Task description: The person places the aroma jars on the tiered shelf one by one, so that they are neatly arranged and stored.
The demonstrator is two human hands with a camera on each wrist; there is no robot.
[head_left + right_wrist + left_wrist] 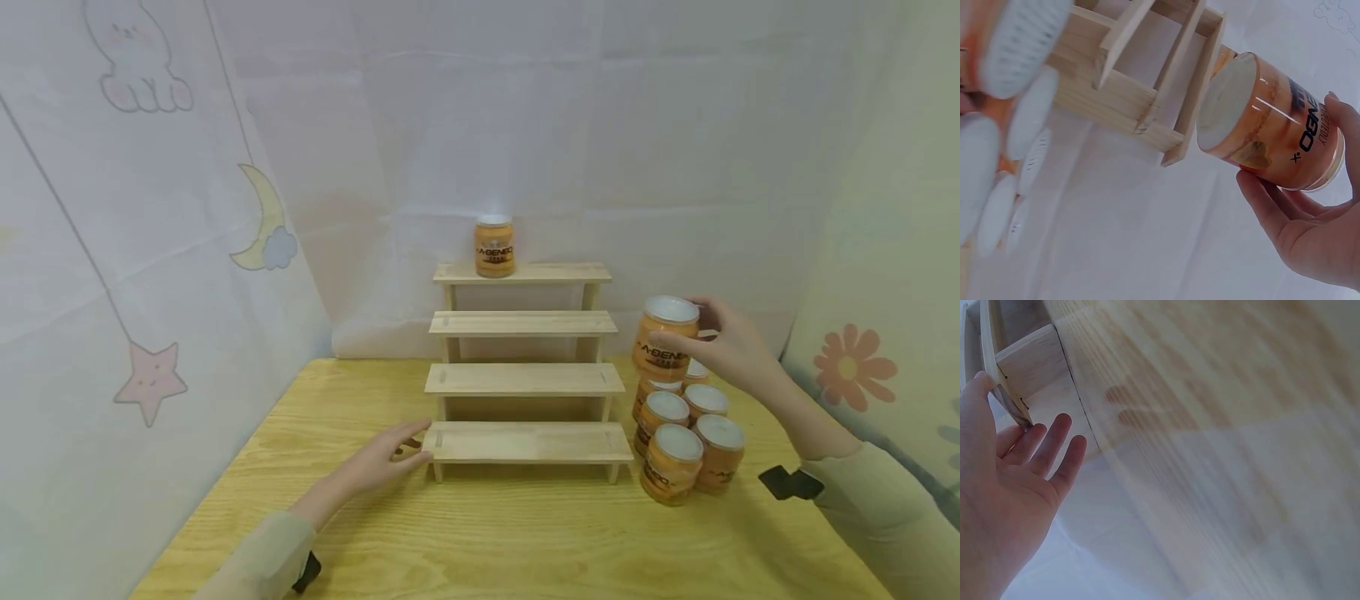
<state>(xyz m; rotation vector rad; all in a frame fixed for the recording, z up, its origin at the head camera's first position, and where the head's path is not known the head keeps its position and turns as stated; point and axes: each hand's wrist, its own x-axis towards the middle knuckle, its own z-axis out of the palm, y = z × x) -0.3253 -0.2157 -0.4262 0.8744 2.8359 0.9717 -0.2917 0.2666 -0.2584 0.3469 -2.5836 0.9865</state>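
Note:
In the head view my right hand (723, 346) grips an orange jar (663, 350) with a pale top and dark lettering, thumb on the near side. It holds the jar upright above the grouped jars, right of a four-tier wooden display rack (525, 379). The right wrist view shows the jar (1279, 122) with fingers (1266, 203) round its lower end. My left hand (382, 458) is at the left end of the lowest tier, thumb at its front corner and index finger at its back corner. The other left fingers (1054, 444) stay off the wood.
Another orange jar (494, 247) stands on the top tier, left of its middle. Several more jars (678, 467) are packed together on the wooden table (480, 533), close to the rack's right end. A printed cloth (525, 125) hangs behind and at both sides.

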